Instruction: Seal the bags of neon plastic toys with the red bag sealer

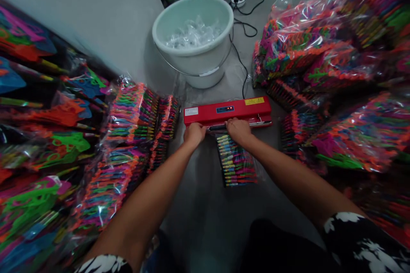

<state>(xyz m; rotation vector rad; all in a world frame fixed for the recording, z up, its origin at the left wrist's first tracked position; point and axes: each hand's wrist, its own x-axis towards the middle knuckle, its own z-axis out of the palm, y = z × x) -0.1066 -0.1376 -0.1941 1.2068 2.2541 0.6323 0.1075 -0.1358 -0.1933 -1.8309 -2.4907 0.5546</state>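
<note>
A red bag sealer point(209, 113) with a lit panel lies on the floor in front of me. At its front edge my left hand point(194, 133) is closed, its fingertips pinching what looks like the bag's clear edge. My right hand point(238, 129) is closed on the upper end of the clear plastic bag point(238, 160), close against the sealer's dark front bar point(218, 127). Inside the bag is a row of thin, multicoloured sticks with patterned yellowish ends. The bag's body lies flat on the floor toward me. Its mouth is partly hidden by my right hand.
Beyond the sealer stands a white bucket point(205, 62) with crumpled clear plastic inside. A black power cord point(238, 57) runs back to a socket point(238, 0). Packed colourful bags are piled left point(128, 115) and right point(304, 47). A pale board point(80, 13) stands at upper left.
</note>
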